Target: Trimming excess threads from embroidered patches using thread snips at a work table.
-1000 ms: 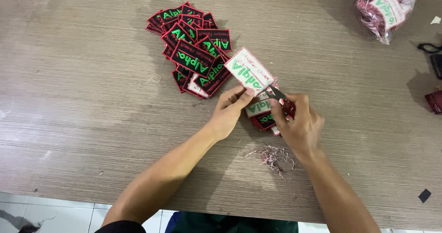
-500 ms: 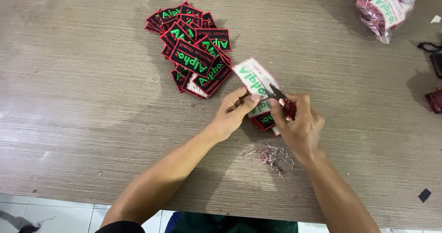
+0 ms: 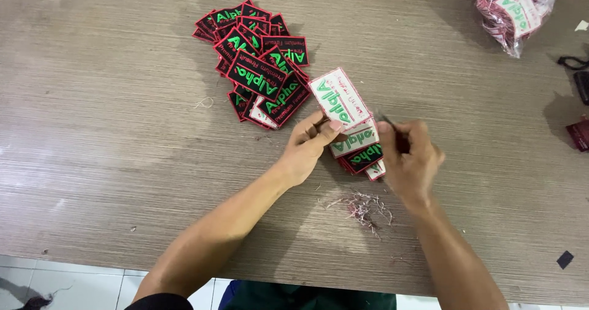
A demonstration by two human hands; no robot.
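Patch (image 3: pixel 338 98), white back up, pinched at its lower edge by the left hand (image 3: pixel 310 147) above a small stack (image 3: pixel 362 153) on the table (image 3: pixel 92 132). The right hand (image 3: pixel 411 160) is closed round a small tool, barely visible. Light, flexible cloth, it looks best gripped by its stitched border.
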